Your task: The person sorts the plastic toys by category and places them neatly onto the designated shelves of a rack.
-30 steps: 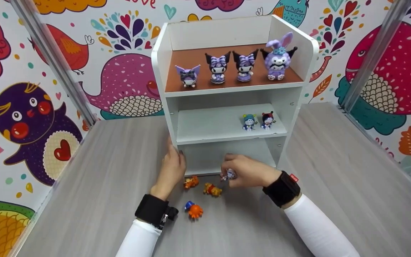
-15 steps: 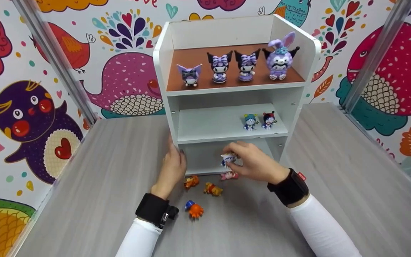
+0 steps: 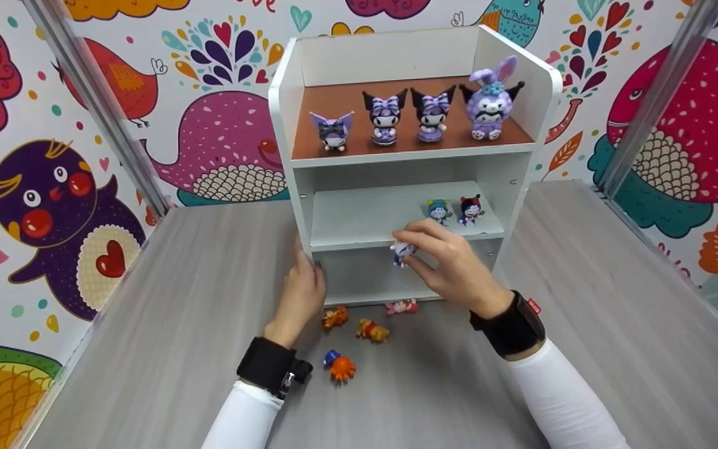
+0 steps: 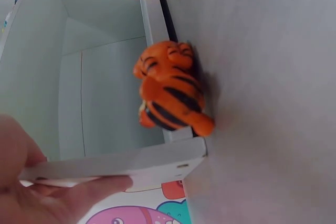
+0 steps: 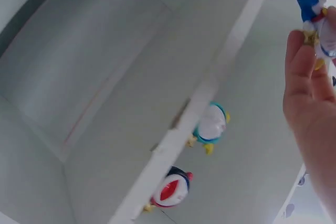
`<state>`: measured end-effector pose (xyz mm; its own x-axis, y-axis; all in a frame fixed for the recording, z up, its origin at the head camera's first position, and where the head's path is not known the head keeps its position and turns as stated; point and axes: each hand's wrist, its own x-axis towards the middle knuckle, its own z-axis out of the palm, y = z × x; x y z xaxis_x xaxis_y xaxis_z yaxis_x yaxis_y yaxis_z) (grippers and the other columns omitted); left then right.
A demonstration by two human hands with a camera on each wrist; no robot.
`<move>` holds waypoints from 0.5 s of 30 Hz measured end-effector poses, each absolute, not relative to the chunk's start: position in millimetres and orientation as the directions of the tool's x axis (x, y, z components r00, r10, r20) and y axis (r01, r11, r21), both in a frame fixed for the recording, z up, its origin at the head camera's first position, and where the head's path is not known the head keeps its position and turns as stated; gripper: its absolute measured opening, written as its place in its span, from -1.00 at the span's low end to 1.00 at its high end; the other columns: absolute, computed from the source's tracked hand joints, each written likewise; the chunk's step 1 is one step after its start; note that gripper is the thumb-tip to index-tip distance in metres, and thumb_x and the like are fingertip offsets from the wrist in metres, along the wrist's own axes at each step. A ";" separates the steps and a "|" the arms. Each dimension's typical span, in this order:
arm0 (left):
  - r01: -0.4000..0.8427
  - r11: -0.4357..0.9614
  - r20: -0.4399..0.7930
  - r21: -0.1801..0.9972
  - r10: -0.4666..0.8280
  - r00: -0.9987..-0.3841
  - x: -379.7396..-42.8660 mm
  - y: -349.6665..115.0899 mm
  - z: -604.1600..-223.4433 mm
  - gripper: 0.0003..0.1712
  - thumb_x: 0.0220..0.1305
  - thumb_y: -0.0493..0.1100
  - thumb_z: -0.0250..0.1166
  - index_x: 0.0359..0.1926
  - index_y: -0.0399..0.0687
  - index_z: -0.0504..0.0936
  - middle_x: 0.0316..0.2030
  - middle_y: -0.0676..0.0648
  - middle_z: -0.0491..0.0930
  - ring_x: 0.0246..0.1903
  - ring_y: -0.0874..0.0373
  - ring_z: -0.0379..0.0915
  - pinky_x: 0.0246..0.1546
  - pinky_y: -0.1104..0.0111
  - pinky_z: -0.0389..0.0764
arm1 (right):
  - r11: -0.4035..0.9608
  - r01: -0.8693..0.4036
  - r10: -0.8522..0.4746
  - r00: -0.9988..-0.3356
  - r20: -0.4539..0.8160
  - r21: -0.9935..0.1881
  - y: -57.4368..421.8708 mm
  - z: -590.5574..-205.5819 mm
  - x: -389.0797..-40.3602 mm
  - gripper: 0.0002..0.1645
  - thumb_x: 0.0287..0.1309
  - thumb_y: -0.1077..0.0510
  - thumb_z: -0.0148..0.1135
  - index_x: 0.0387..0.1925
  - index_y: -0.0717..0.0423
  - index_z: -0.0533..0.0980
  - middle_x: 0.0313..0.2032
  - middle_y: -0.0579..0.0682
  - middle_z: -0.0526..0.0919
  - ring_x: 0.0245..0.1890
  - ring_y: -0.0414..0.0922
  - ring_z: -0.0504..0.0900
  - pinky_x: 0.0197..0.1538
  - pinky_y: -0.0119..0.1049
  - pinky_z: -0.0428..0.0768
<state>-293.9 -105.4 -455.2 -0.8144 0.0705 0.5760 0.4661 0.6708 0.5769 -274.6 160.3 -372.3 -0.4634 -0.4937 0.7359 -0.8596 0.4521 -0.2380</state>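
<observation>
My left hand (image 3: 296,290) holds the left side panel (image 4: 121,165) of a white shelf unit (image 3: 410,236); in the left wrist view the panel passes between thumb and fingers. With thumb and fingertips my right hand (image 3: 455,268) pinches a small white-and-blue figurine (image 3: 402,252), raised off the table in front of the middle shelf's edge. The right wrist view shows its blue lower part (image 5: 310,3) and a gold star. On the middle shelf, to the right, stand a teal-capped figurine (image 3: 438,210) and a red-and-black-capped figurine (image 3: 470,209).
On the table before the shelf lie a tiger figurine (image 3: 335,318), a yellow bear figurine (image 3: 372,331), a pink figurine (image 3: 402,306) and an orange-and-blue figurine (image 3: 340,366). Several purple figurines, one a rabbit-eared figurine (image 3: 488,106), stand on the brown top shelf (image 3: 359,92).
My right hand has lifted the white-and-blue figurine from the table up to the middle shelf's edge, uncovering the pink figurine. The left hand has stayed on the side panel.
</observation>
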 end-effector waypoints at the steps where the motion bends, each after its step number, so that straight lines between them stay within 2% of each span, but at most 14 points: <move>1: 0.467 0.670 0.578 0.577 0.070 -0.813 -294.2 -105.2 -455.2 -0.23 0.35 -0.47 0.02 0.48 -0.49 -0.12 -0.04 -0.64 0.54 -0.39 -0.33 0.64 -0.43 -0.01 0.61 | 0.465 -0.854 -0.473 -0.462 0.750 -0.232 160.1 -370.6 -275.2 -0.57 0.11 0.37 0.41 0.07 0.22 0.63 -0.02 0.09 0.66 -0.04 -0.08 0.66 0.00 -0.24 0.66; 6: 0.482 0.651 0.578 0.586 0.081 -0.812 -295.6 -103.7 -455.1 -0.25 0.35 -0.47 0.03 0.47 -0.52 -0.10 0.05 -0.65 0.49 -0.27 -0.36 0.65 -0.34 -0.04 0.65 | 0.542 -0.812 -0.378 -0.465 0.800 -0.216 163.5 -366.3 -280.5 -0.61 0.10 0.36 0.42 0.01 0.27 0.62 -0.01 0.10 0.69 0.02 -0.04 0.65 0.10 -0.20 0.61; 11: 0.469 0.649 0.567 0.599 0.071 -0.821 -295.2 -104.1 -454.7 -0.25 0.36 -0.46 0.03 0.47 -0.52 -0.10 0.07 -0.66 0.48 -0.18 -0.40 0.64 -0.22 -0.09 0.66 | 0.602 -0.777 -0.341 -0.458 0.821 -0.183 165.5 -366.2 -288.8 -0.66 0.11 0.34 0.42 -0.04 0.26 0.64 -0.04 0.10 0.70 -0.01 -0.01 0.63 0.07 -0.15 0.59; 15: 0.445 0.664 0.554 0.601 0.055 -0.831 -294.8 -105.6 -455.6 -0.26 0.38 -0.44 0.02 0.47 -0.53 -0.10 0.00 -0.65 0.52 -0.23 -0.39 0.65 -0.26 -0.09 0.65 | 0.647 -0.748 -0.321 -0.445 0.836 -0.149 162.6 -366.6 -295.8 -0.68 0.13 0.30 0.42 -0.05 0.23 0.65 -0.06 0.08 0.70 -0.01 0.03 0.57 0.07 -0.12 0.55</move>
